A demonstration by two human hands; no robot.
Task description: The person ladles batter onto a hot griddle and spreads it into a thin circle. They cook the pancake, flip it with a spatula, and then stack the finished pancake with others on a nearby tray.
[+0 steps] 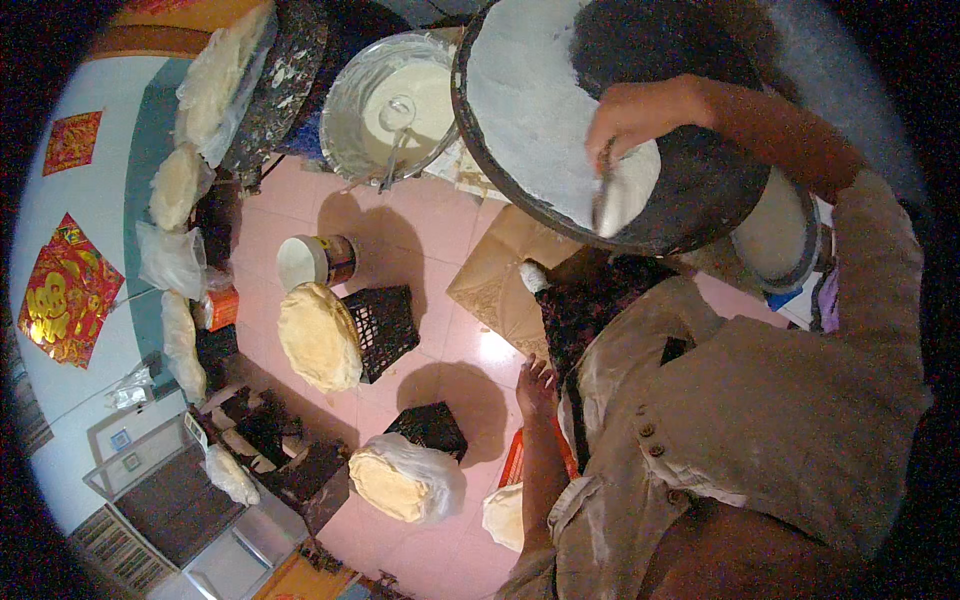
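Note:
At the upper right, my right hand (637,112) grips a thin-handled spreading tool (602,195), blurred by motion. It is over a large round dark griddle (697,180), beside a pool of cream batter (637,184). A thin pale layer (525,97) covers the griddle's left part; its other part is dark. My left hand (537,386) is low beside my knee with fingers apart, holding nothing, above a red plastic crate (512,459). Left of the griddle stands a metal basin (337,97) of pale batter with a ladle (394,154) in it.
Stacks of round flatbreads (319,337) rest by black plastic crates (386,330) on the pink tiled floor (450,330). A round tub (300,262) stands near them. Another basin (776,232) is right of the griddle. Flattened cardboard (495,285) lies beneath. Bagged flatbreads (217,82) line the left.

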